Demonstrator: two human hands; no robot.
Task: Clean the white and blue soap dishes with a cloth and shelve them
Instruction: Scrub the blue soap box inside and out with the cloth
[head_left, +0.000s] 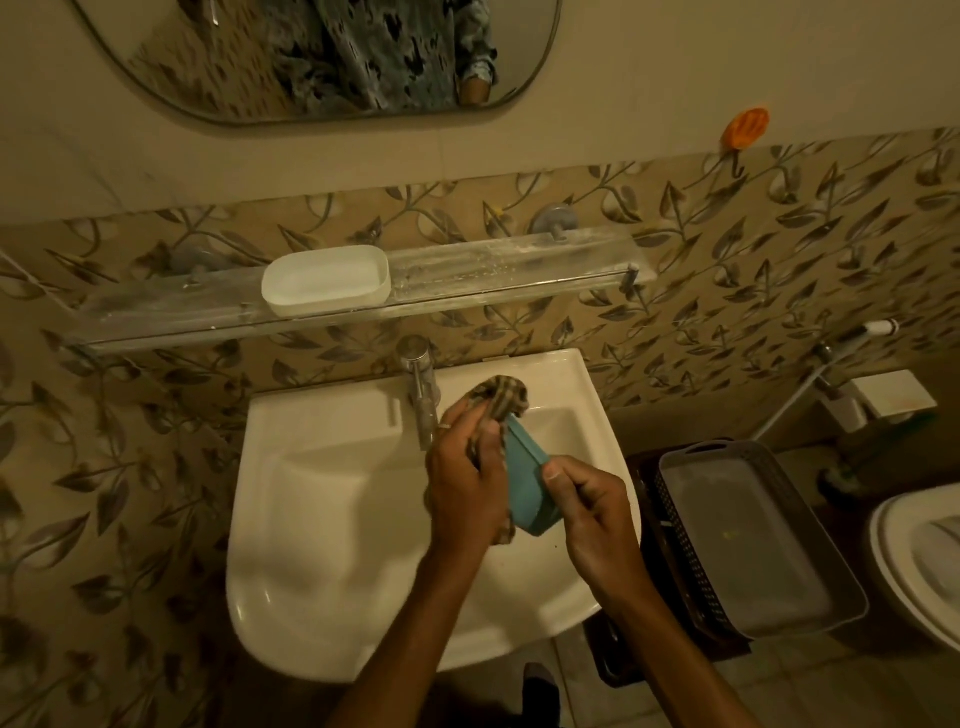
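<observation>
Blue plastic dish (527, 488) pinched in right grip (597, 519); left grip (462, 488) clenches striped cloth (498, 395) against it; white oval dish (324, 283) on shelf (519, 260).

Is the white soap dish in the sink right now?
No, the white soap dish sits on the glass shelf above the sink.

- The glass shelf (493, 260) has the white soap dish (326, 280) left of centre. The stretch to its right is bare up to the end post.
- A thin rail (519, 292) runs along the shelf's front edge.
- The tap (420, 387) stands upright below the shelf's middle, just beside the left hand (462, 478) gripping the cloth (501, 397).
- The right hand (597, 514) pinches the blue soap dish (527, 488) over the sink's (291, 571) right side, and the left half of the basin is open.
- Stacked baskets (810, 525) crowd the sink's right edge, with the toilet (919, 566) beyond them.
</observation>
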